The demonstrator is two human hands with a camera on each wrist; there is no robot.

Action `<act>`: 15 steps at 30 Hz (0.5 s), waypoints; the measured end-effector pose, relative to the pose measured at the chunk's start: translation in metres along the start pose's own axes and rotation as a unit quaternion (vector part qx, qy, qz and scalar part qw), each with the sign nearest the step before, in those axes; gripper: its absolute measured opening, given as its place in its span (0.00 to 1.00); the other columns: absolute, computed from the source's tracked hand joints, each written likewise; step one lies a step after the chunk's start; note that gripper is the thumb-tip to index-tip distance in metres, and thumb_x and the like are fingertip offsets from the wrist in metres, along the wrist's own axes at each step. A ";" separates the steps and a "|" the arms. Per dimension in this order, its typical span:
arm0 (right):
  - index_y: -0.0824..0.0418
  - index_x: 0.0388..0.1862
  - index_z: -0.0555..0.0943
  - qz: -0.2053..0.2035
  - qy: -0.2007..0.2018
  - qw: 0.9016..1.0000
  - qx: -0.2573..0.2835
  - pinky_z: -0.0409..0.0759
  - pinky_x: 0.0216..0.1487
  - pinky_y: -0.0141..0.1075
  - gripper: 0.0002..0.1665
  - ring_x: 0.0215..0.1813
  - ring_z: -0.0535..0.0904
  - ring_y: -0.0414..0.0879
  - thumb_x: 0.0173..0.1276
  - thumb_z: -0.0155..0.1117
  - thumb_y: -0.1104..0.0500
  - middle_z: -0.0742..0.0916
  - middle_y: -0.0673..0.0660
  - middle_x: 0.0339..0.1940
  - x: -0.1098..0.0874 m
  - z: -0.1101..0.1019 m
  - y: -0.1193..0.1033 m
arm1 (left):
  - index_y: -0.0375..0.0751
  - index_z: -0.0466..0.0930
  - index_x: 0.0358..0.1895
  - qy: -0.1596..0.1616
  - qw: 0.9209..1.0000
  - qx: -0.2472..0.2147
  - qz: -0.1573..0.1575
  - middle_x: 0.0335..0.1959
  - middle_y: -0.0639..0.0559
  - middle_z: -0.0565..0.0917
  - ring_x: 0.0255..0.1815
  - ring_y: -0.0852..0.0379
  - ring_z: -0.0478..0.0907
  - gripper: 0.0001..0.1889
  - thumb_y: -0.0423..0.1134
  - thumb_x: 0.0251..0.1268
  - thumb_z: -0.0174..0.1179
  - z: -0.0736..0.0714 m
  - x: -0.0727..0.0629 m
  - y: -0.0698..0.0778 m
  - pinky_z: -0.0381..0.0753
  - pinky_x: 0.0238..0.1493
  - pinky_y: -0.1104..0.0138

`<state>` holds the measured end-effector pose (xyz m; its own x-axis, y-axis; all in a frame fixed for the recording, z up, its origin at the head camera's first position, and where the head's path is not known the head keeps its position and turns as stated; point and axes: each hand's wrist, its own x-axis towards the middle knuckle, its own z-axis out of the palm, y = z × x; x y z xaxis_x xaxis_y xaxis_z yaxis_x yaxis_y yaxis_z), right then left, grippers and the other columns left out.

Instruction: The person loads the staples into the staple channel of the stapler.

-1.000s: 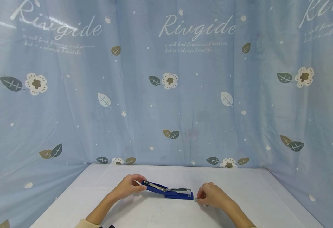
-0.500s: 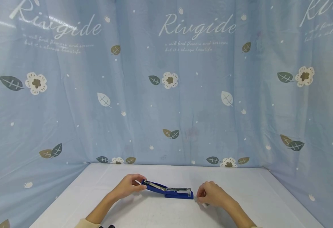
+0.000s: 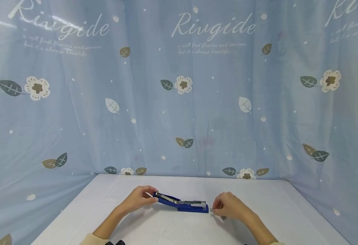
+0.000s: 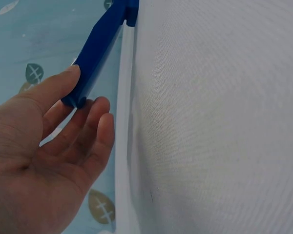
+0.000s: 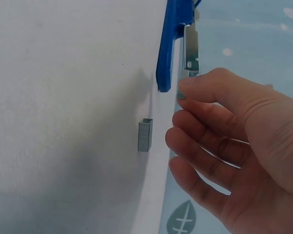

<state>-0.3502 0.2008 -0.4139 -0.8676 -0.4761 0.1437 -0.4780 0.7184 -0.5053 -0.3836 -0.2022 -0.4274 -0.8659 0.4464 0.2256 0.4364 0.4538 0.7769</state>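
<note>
A blue stapler (image 3: 193,208) lies folded wide open on the white table, its metal staple channel exposed. My left hand (image 3: 140,198) grips the end of its raised arm, with the thumb (image 4: 71,78) on the blue casing in the left wrist view. Just past the base's other end, my right hand (image 3: 229,206) pinches a small grey strip of staples (image 5: 181,96) between thumb and forefinger. Most of that strip is hidden by the fingers. Another staple strip (image 5: 145,135) rests on the table below the right hand.
The white table (image 3: 166,228) ends at a blue patterned curtain (image 3: 179,112) behind and on both sides. Part of a dark object (image 3: 120,242) shows at the lower edge near the left sleeve (image 3: 93,240).
My right hand has risen slightly, and more of the strip on the table shows beneath it. The left hand and stapler stay put. The head view has tilted a little.
</note>
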 end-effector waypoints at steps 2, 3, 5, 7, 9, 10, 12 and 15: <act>0.54 0.28 0.86 0.001 0.001 1.000 -0.001 0.74 0.29 0.28 0.03 0.27 0.75 0.36 0.58 0.73 0.58 0.83 0.45 0.25 0.000 -0.002 -0.001 | 0.37 0.81 0.53 0.001 1.000 0.000 0.000 0.41 0.44 0.84 0.33 0.61 0.81 0.19 0.43 0.62 0.67 0.000 0.001 0.001 0.82 0.33 0.72; 0.54 0.28 0.85 0.001 0.001 1.000 -0.001 0.74 0.29 0.28 0.03 0.27 0.75 0.36 0.58 0.73 0.58 0.83 0.45 0.25 -0.001 -0.002 -0.001 | 0.37 0.81 0.53 0.002 1.000 0.001 0.000 0.41 0.44 0.84 0.34 0.60 0.81 0.19 0.42 0.62 0.67 0.000 0.001 0.001 0.81 0.33 0.72; 0.53 0.28 0.85 0.000 0.003 1.000 0.000 0.74 0.29 0.28 0.03 0.27 0.74 0.37 0.59 0.73 0.58 0.83 0.45 0.24 -0.001 -0.004 -0.002 | 0.37 0.81 0.53 0.005 1.000 0.005 -0.001 0.42 0.43 0.84 0.34 0.59 0.81 0.18 0.41 0.63 0.66 0.001 0.002 0.001 0.81 0.33 0.73; 0.53 0.27 0.85 -0.002 0.005 1.000 -0.001 0.74 0.29 0.28 0.04 0.27 0.74 0.37 0.59 0.73 0.58 0.83 0.45 0.24 -0.002 -0.005 -0.002 | 0.35 0.80 0.54 0.006 1.000 0.008 -0.002 0.42 0.42 0.84 0.35 0.57 0.81 0.18 0.39 0.63 0.66 0.002 0.002 0.001 0.80 0.32 0.73; 0.54 0.27 0.85 -0.006 0.008 1.000 -0.002 0.75 0.29 0.28 0.03 0.27 0.74 0.36 0.59 0.73 0.58 0.83 0.45 0.24 -0.002 -0.005 -0.003 | 0.33 0.80 0.54 0.006 1.000 0.011 -0.003 0.42 0.41 0.84 0.35 0.55 0.81 0.17 0.37 0.64 0.65 0.003 0.002 0.001 0.80 0.32 0.73; 0.54 0.28 0.85 -0.008 0.010 1.000 -0.002 0.75 0.28 0.28 0.03 0.26 0.74 0.36 0.59 0.73 0.58 0.83 0.45 0.24 -0.001 -0.005 -0.003 | 0.32 0.79 0.54 0.005 1.000 0.010 -0.003 0.42 0.40 0.84 0.35 0.54 0.81 0.17 0.36 0.64 0.64 0.003 0.002 0.000 0.80 0.32 0.73; 0.55 0.28 0.86 -0.011 0.013 1.000 -0.003 0.75 0.28 0.28 0.03 0.26 0.74 0.36 0.59 0.73 0.59 0.83 0.45 0.24 -0.001 -0.006 -0.004 | 0.31 0.79 0.54 0.004 1.000 0.009 -0.001 0.42 0.40 0.84 0.35 0.53 0.81 0.17 0.35 0.65 0.64 0.003 0.001 0.001 0.80 0.32 0.73; 0.55 0.28 0.86 -0.010 0.018 1.000 -0.004 0.75 0.29 0.27 0.03 0.27 0.75 0.36 0.59 0.73 0.59 0.83 0.45 0.24 0.001 -0.007 -0.004 | 0.34 0.79 0.54 0.002 1.000 0.005 -0.001 0.42 0.41 0.84 0.35 0.55 0.81 0.17 0.37 0.64 0.65 0.003 0.002 0.000 0.81 0.33 0.73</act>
<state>-0.3497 0.2008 -0.4062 -0.8621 -0.4716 0.1853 -0.4963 0.7125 -0.4960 -0.3844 -0.1996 -0.4291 -0.8680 0.4420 0.2264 0.4367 0.4623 0.7718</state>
